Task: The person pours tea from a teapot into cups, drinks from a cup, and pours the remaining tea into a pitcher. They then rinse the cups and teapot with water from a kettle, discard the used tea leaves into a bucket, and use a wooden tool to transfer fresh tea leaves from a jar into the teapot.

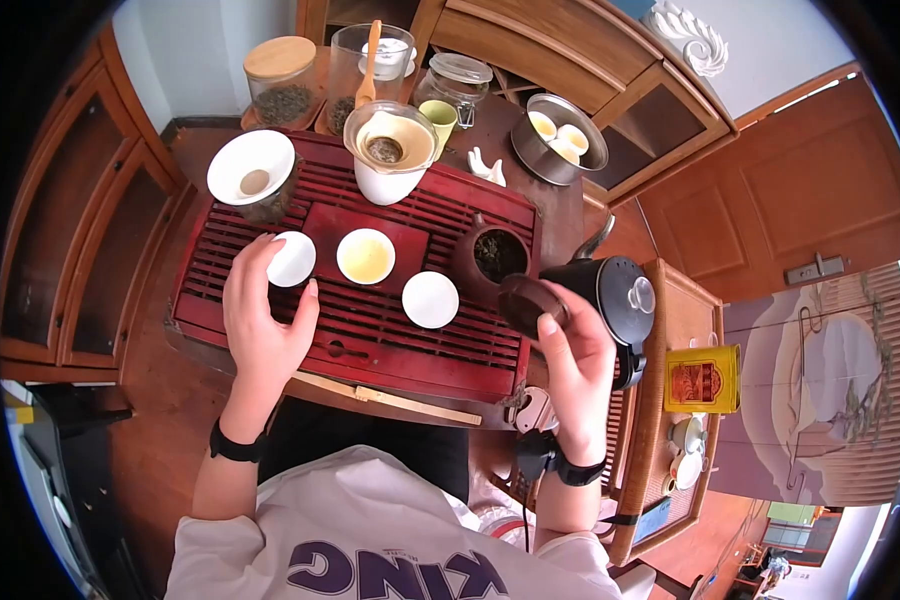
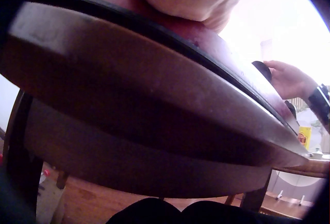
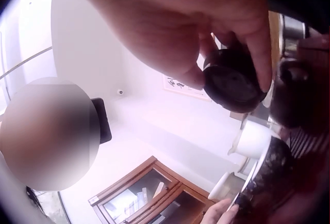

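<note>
My left hand is at the leftmost white-lined teacup, fingers at its far side and thumb at the near rim, pinching it. In the right wrist view my left fingertips show low down. My right hand pinches a dark brown round teapot lid by its edge, tilted beside the teapot. That brown teapot stands uncovered, with dark tea leaves inside. Between the hands are a teacup of yellow tea and another white-lined teacup. The left wrist view mostly shows the table edge.
Slatted red tea tray under the cups. Behind stand a white pitcher with strainer, a white-rimmed vessel, glass jars and a metal bowl. A black kettle stands right, near a yellow tin.
</note>
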Motion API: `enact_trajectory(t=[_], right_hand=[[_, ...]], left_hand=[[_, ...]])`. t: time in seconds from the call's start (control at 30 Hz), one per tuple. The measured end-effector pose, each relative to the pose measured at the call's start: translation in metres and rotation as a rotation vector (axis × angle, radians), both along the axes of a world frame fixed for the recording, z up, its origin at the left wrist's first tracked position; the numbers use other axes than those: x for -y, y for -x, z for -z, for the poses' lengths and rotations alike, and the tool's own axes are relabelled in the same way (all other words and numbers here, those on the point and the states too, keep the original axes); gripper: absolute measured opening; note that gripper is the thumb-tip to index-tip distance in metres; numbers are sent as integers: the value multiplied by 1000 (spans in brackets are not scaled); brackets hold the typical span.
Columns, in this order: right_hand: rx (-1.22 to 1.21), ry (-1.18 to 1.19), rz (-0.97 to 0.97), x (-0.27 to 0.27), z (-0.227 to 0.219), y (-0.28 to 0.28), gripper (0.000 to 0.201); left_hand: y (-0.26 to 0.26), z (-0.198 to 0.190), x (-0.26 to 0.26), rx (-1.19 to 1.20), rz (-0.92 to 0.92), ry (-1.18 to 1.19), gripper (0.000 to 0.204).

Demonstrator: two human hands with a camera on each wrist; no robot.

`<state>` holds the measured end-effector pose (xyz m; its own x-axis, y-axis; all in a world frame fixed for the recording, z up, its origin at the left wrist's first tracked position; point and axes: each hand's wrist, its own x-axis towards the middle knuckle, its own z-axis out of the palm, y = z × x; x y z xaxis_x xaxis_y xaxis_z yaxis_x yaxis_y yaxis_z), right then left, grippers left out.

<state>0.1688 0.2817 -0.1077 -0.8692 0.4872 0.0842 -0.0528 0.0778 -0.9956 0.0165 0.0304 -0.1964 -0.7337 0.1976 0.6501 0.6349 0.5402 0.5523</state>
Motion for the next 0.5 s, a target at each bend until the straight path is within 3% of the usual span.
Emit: enact_trajectory(t=[0.2,0.27,0.3,0.37,0.5], right_hand=[[-40,-415,-15,-19,-7,31,38],[-35,-786,-25,-22,-4,41,41],[-36,-787,-26,-22,-1,44,41],[-38,-1020,3,-20,4,51,43],[-24,-978,-19,-18,5,56,43]], left_hand=[[-1,-2,1,36,7,1,53],[-1,-1,2,33,4,2,53],[-1,-1,1,21,-3,6,54],[0,-1,1,7,-14,8,56],[0,0,1,11,-10,4,56]])
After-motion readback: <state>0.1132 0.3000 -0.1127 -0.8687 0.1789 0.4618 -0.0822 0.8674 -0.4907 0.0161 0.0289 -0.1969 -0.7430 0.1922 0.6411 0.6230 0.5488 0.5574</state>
